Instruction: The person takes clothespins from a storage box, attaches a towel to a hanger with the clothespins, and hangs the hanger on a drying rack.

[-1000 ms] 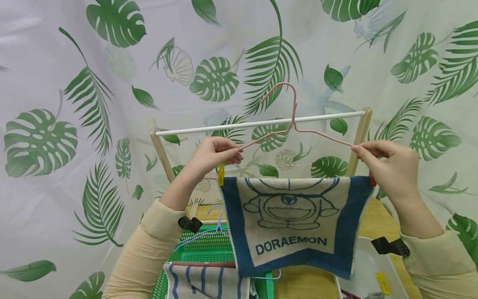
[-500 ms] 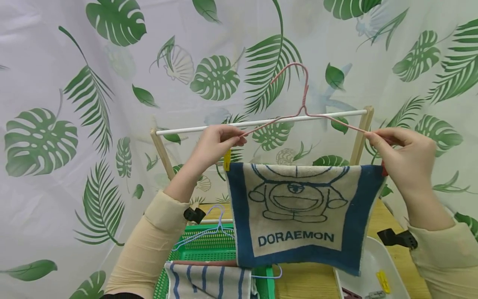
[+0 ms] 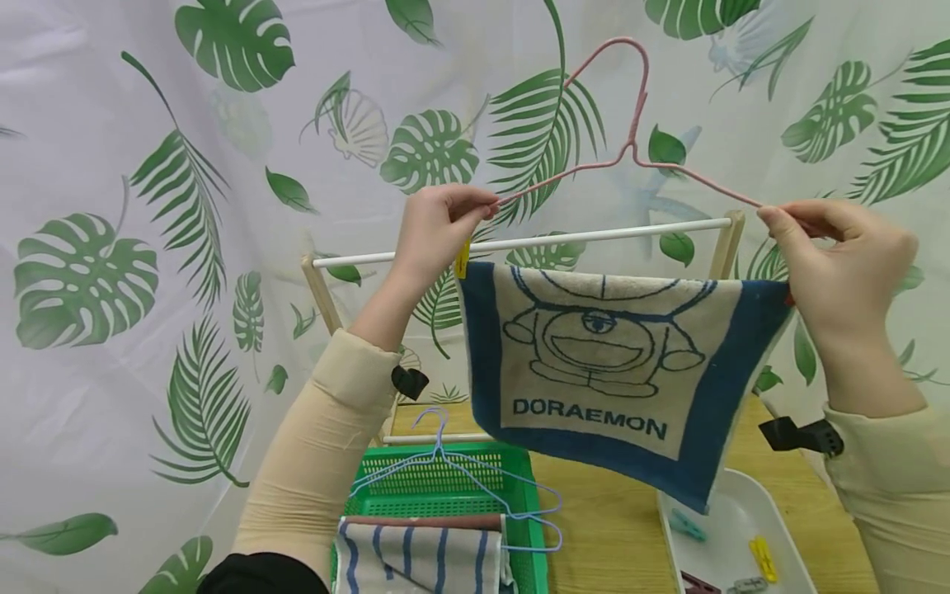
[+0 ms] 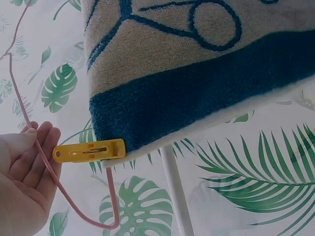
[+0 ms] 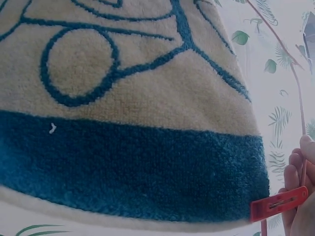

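A pink wire hanger [image 3: 586, 167] is held up by both hands, its hook above the rack's white bar. My left hand [image 3: 439, 235] pinches its left arm between thumb and fingers; my right hand [image 3: 849, 256] pinches the right arm. Below hangs a blue-bordered beige towel [image 3: 594, 355] lettered DORAEMON. In the left wrist view a yellow clothespin [image 4: 88, 150] clips one towel corner to the hanger's lower wire. A red clothespin [image 5: 278, 204] clips the other corner in the right wrist view. The drying rack's white bar [image 3: 542, 241] passes behind the towel.
A green basket [image 3: 530, 470] on the wooden table [image 3: 594, 520] holds blue hangers [image 3: 439, 452] and a striped towel [image 3: 416, 553]. At right, a white tray [image 3: 731, 495] contains a yellow clothespin [image 3: 762, 558], a teal clothespin [image 3: 687, 525] and other clips. A leaf-patterned curtain [image 3: 312, 124] hangs behind.
Both hands have raised the hanger and towel, moving them slightly right. The hook now stands well above the white bar. More of the basket and the teal clothespin have come into sight.
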